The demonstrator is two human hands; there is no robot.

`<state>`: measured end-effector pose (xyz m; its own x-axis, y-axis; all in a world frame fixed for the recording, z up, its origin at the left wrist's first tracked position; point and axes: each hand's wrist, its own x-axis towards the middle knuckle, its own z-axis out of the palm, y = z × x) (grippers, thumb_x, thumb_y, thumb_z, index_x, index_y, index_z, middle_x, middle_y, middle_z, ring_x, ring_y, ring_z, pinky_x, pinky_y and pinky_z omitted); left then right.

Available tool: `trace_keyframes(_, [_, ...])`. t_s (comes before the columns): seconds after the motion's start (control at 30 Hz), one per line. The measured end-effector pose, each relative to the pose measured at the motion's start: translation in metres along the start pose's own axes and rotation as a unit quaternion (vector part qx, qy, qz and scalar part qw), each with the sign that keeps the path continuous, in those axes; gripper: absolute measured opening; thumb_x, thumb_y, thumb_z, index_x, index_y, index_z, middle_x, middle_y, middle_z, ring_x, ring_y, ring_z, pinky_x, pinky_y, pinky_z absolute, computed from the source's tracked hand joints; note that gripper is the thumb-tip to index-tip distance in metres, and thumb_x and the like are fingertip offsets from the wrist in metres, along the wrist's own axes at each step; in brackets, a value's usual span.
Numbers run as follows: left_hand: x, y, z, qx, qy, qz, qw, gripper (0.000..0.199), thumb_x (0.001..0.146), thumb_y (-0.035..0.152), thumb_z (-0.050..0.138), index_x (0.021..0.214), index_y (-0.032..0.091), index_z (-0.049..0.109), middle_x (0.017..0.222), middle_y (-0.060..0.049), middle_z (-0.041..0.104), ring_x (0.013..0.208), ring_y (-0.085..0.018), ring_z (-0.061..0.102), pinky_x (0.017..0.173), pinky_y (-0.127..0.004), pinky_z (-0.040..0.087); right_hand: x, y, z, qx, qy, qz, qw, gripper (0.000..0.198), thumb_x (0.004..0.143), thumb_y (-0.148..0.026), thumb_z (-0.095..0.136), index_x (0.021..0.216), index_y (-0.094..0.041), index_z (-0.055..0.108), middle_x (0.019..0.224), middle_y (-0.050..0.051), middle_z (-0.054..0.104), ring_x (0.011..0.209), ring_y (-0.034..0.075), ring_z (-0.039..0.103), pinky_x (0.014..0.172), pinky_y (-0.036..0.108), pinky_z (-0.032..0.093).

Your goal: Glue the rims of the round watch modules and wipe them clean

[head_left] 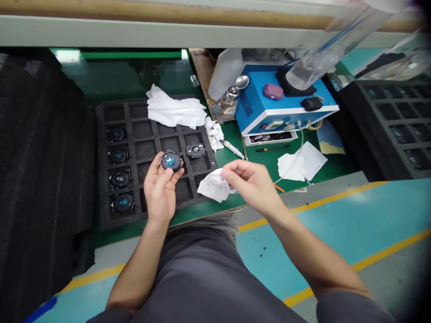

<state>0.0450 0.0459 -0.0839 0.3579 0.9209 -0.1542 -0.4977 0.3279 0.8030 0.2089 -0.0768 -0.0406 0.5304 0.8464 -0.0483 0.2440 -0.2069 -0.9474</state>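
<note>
A round black watch case (171,160) with a lit blue mark on its face is gripped in my left hand (160,190), thumb at its lower edge. My right hand (252,181) pinches a white wipe (214,185) that hangs down near the tray's right front corner. Beneath both hands lies a black foam tray (116,220) divided into square compartments. Several similar watch cases, one of them here (123,202), sit in its left column. Another watch case (195,150) rests in a compartment at the right. A larger white cloth (175,107) is draped over the tray's back edge.
Right of the tray are crumpled tissue (214,133), a syringe (233,148) and a pump-top bottle (227,103). A blue machine (262,105) stands behind a black pen (272,148) and white papers (298,163). Stacked black foam (43,179) rises at the left; another foam tray (393,116) is far right.
</note>
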Motion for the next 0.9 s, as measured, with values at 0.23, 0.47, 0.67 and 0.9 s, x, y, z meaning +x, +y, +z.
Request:
trace_keyframes(0.23, [0.0,0.001,0.001,-0.009,-0.001,-0.002,1.0,0.037,0.076,0.022,0.08,0.112,0.024,0.074,0.114,-0.006,0.075,0.097,-0.02,0.073,0.087,-0.034,0.063,0.016,0.007,-0.007,0.111,0.032,0.111,0.987,0.036,0.075,-0.051,0.082,0.078,-0.017,0.071,0.058,-0.001,0.063,0.051,0.01,0.052,0.049,0.026,0.043])
trace_keyframes(0.47, [-0.001,0.001,0.0,-0.004,-0.004,-0.006,1.0,0.037,0.078,0.023,0.079,0.115,0.023,0.074,0.118,-0.007,0.075,0.101,-0.022,0.072,0.089,-0.038,0.062,0.026,0.034,-0.002,0.115,0.037,0.142,0.983,0.041,0.068,-0.051,0.085,0.085,-0.015,0.075,0.061,0.0,0.064,0.055,0.011,0.052,0.051,0.026,0.045])
trace_keyframes(0.67, [-0.004,0.006,0.01,-0.022,0.001,-0.056,0.998,0.038,0.077,0.026,0.083,0.113,0.02,0.074,0.109,-0.006,0.076,0.094,-0.019,0.074,0.084,-0.032,0.063,0.006,0.017,0.004,0.207,0.108,0.062,0.97,0.024,0.08,-0.042,0.082,0.084,-0.02,0.074,0.068,-0.002,0.064,0.062,0.01,0.054,0.059,0.024,0.047])
trace_keyframes(0.9, [-0.011,-0.001,0.028,-0.023,-0.017,-0.102,0.994,0.028,0.072,0.025,0.088,0.094,0.019,0.072,0.096,-0.003,0.077,0.085,-0.015,0.074,0.082,-0.029,0.061,-0.007,0.006,0.036,0.131,0.316,-0.037,0.939,0.016,0.091,-0.038,0.073,0.098,-0.023,0.073,0.08,0.002,0.074,0.07,0.016,0.068,0.065,0.03,0.057])
